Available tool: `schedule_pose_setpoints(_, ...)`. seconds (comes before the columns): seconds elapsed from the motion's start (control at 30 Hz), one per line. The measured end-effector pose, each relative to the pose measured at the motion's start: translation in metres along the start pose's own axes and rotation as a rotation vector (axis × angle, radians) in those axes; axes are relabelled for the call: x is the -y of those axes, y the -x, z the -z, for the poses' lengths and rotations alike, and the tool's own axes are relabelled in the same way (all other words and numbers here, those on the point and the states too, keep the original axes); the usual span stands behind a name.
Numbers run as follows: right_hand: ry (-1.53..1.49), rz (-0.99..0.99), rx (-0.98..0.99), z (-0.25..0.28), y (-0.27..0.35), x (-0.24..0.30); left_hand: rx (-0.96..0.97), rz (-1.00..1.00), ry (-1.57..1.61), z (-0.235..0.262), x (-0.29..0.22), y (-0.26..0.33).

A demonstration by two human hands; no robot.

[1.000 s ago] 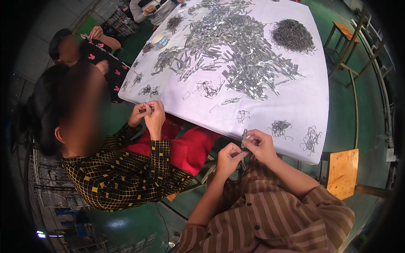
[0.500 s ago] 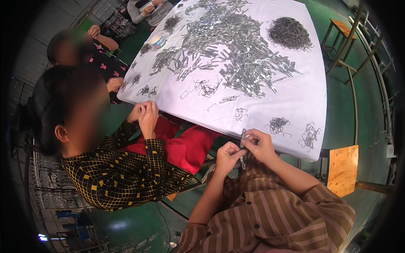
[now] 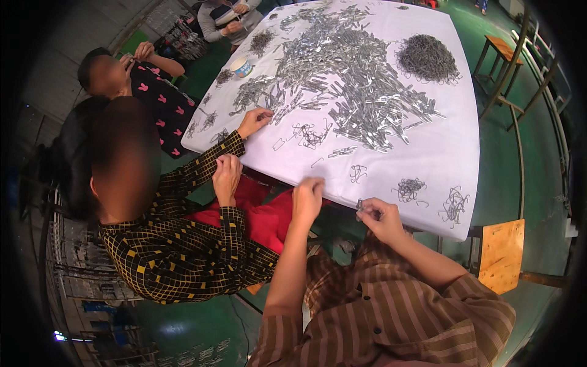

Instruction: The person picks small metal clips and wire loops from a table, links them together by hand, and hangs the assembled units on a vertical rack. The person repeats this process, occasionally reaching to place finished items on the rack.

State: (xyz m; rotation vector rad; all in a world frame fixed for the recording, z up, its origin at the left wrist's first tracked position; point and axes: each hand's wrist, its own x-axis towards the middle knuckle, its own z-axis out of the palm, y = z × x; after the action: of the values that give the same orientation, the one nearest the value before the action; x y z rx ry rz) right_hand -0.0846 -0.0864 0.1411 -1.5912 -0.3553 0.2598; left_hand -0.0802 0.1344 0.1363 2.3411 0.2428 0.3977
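My right hand (image 3: 381,221) is closed at the table's near edge, with a small metal piece (image 3: 359,204), apparently a metal clip, pinched between thumb and forefinger. To its left, my left hand (image 3: 309,199) is over the edge, its fingers smeared by motion, so whether it holds anything is unclear. Small groups of bent wire hooks (image 3: 358,174) lie just beyond my hands, with further clusters of hooks (image 3: 411,189) to the right. A few loose metal clips (image 3: 342,151) lie farther in, before a large spread of metal clips (image 3: 367,116).
A white-covered table (image 3: 293,166) fills the middle. On it stand a big heap of wire hooks (image 3: 428,58) and a paper tub (image 3: 242,67). A co-worker in a checked shirt (image 3: 202,260) sits close on my left, one hand (image 3: 255,122) over the table. A wooden stool (image 3: 500,255) stands right.
My hands have come apart: the left moved left and forward to the table edge, the right stayed near its place. The neighbouring co-worker's hand reached out over the table.
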Motion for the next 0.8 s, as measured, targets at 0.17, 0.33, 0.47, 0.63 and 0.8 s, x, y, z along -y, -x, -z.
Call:
schedule_pose_setpoints(0.17,0.023,0.016,0.003,-0.004,0.001,-0.008,-0.102,-0.237,-0.733,-0.023,0.032,-0.062)
schedule_pose_setpoints(0.33,0.027,-0.002,-0.011,0.000,0.003,-0.015,0.052,-0.208,-0.902,-0.036,0.013,-0.075)
schedule_pose_setpoints(0.47,0.007,0.001,0.001,-0.002,0.004,-0.016,0.038,-0.126,-0.789,-0.026,0.008,-0.077)
schedule_pose_setpoints(0.63,0.034,-0.005,-0.029,-0.005,0.005,-0.018,0.092,0.144,-0.003,-0.001,-0.012,-0.042)
schedule_pose_setpoints(0.8,0.101,0.004,-0.036,-0.003,0.005,-0.017,0.339,0.192,0.681,0.012,-0.052,0.025)
